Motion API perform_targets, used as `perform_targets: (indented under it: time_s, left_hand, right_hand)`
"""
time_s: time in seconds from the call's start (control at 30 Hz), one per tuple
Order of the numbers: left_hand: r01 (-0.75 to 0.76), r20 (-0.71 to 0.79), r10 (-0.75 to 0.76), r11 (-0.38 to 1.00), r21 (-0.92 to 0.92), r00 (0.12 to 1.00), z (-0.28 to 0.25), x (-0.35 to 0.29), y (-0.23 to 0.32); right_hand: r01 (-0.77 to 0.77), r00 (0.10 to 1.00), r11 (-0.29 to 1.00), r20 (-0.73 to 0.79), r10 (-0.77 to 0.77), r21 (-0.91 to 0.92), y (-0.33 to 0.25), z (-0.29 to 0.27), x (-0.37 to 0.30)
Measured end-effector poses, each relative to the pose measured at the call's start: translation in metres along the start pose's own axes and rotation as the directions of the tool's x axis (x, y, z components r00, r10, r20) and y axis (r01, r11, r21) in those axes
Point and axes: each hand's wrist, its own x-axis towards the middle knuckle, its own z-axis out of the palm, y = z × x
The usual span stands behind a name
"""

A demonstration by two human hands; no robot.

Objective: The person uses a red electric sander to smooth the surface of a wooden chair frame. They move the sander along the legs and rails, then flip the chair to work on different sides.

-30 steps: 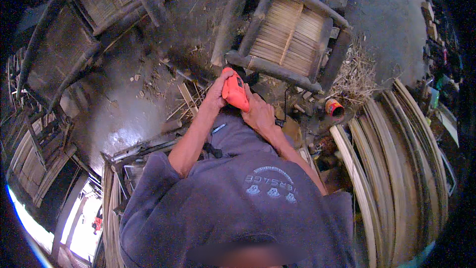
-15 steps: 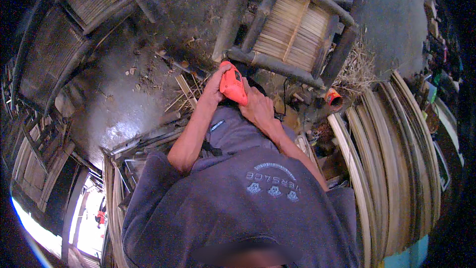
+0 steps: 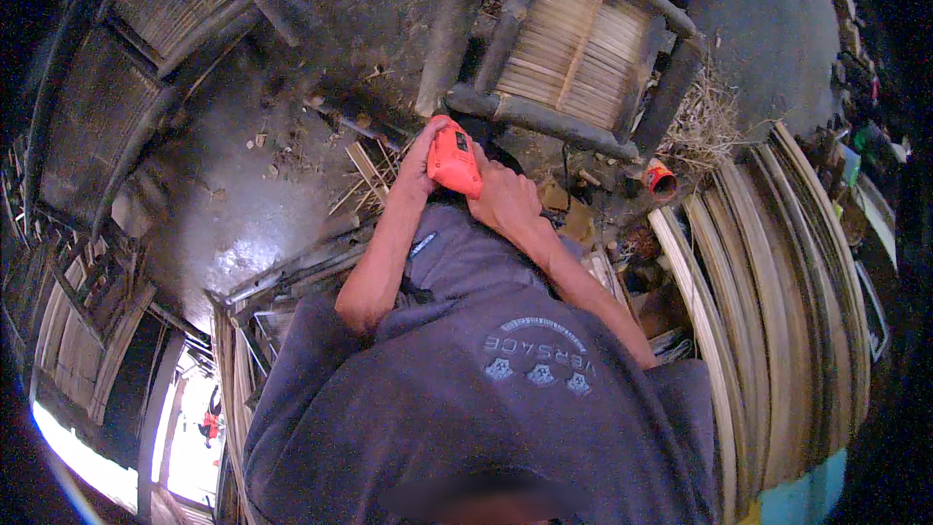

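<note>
An orange-red power drill [image 3: 453, 163] is held between my two hands, its front end toward the dark bamboo chair frame [image 3: 544, 121]. My left hand [image 3: 419, 157] wraps the drill's left side near the front. Around its rear right part, my right hand [image 3: 504, 197] is closed; the grip itself is hidden beneath the body. The drill's tip lies close to the lower left corner of the frame, and whether it touches cannot be made out. A panel of pale bamboo slats [image 3: 573, 44] fills the chair frame.
Long split bamboo strips [image 3: 768, 301] stand stacked at my right. A red-orange can [image 3: 659, 180] lies beside straw-like shavings [image 3: 702, 126]. Another dark bamboo seat [image 3: 170, 5] stands at the far left. Thin sticks [image 3: 367, 170] litter the floor left of my hands.
Both hands keep their hold on the drill, which has shifted very slightly. The whole view has turned a little; nothing was taken up or let go.
</note>
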Motion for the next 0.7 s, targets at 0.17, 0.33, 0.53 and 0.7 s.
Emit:
perform_targets:
  time_s: [0.17,0.33,0.53,0.7]
  left_hand:
    - [0.036,0.009,-0.037,0.999,0.040,0.999,-0.010,0.015,0.001]
    - [0.021,-0.045,-0.021,1.000,0.008,0.999,-0.009,0.015,-0.002]
    - [0.037,0.004,-0.038,0.997,0.061,0.999,-0.002,0.016,0.008]
    - [0.000,0.016,-0.002,0.996,0.087,1.000,0.014,0.012,0.018]
  right_hand:
    - [0.012,1.000,1.000,0.027,-0.012,0.005,-0.001,-0.006,0.004]
    - [0.018,1.000,1.000,0.008,-0.018,0.006,0.001,-0.001,0.003]
    - [0.043,0.998,0.999,-0.040,-0.043,-0.013,0.003,0.002,0.015]
    - [0.037,0.998,0.998,-0.052,-0.039,-0.052,0.000,-0.011,0.021]
